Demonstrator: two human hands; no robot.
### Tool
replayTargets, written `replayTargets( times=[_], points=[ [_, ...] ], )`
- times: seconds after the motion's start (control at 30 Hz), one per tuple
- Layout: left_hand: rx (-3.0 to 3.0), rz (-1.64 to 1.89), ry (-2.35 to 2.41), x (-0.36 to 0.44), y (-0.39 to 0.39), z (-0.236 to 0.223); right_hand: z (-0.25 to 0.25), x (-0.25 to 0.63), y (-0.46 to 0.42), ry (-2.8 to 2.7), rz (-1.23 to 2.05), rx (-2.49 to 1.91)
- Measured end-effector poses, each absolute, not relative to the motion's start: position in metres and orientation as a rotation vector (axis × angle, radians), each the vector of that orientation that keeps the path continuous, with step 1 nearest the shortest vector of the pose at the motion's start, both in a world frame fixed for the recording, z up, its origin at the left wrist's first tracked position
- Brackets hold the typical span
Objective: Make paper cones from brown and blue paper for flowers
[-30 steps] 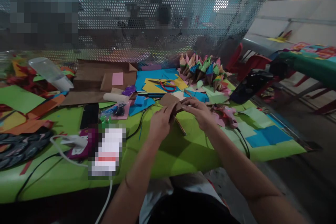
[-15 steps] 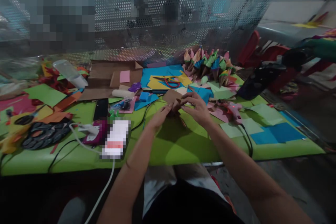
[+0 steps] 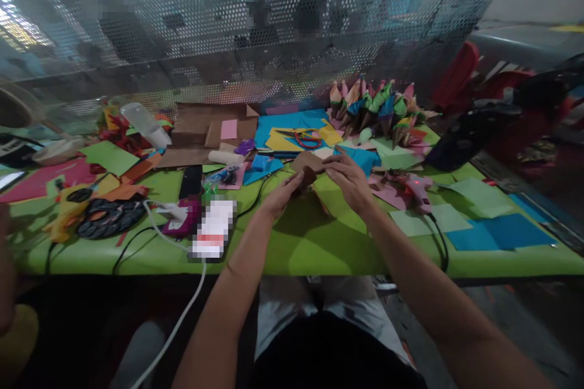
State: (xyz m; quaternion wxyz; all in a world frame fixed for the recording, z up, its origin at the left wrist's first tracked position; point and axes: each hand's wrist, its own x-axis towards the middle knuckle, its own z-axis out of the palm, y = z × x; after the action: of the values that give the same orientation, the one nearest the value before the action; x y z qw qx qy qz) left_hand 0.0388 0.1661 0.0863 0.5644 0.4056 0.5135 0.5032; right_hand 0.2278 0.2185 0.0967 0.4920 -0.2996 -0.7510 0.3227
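Lettering, labels, brands, numbers, signs: none that I can read from here. Lit phone screen [image 3: 213, 230]: pixelated, with a red band across its lower part; I can make out no characters.

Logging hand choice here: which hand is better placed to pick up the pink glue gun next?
Probably the right hand: it is nearer the pink glue gun, which lies to its right. The left hand is farther off, at the brown paper.
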Motion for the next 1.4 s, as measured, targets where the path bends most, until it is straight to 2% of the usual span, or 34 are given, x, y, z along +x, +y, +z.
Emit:
replayTargets(
  times=[0.17, 0.5, 0.73, 1.4],
  points=[
    [1.079, 1.219, 1.096, 0.036, 0.163, 0.088, 0.097, 0.227, 0.220, -1.729, 0.857, -0.773],
    [1.029, 1.341, 1.086, 0.034, 0.162, 0.089, 0.085, 0.220, 0.225, -1.798, 0.802, -0.901],
    [0.951, 1.302, 0.934, 0.028, 0.163, 0.089, 0.082, 0.213, 0.226, -1.830, 0.807, -0.891],
    [0.887, 1.231, 1.026, 0.023, 0.168, 0.081, 0.081, 0.206, 0.221, -1.936, 0.723, -0.751]
  ],
)
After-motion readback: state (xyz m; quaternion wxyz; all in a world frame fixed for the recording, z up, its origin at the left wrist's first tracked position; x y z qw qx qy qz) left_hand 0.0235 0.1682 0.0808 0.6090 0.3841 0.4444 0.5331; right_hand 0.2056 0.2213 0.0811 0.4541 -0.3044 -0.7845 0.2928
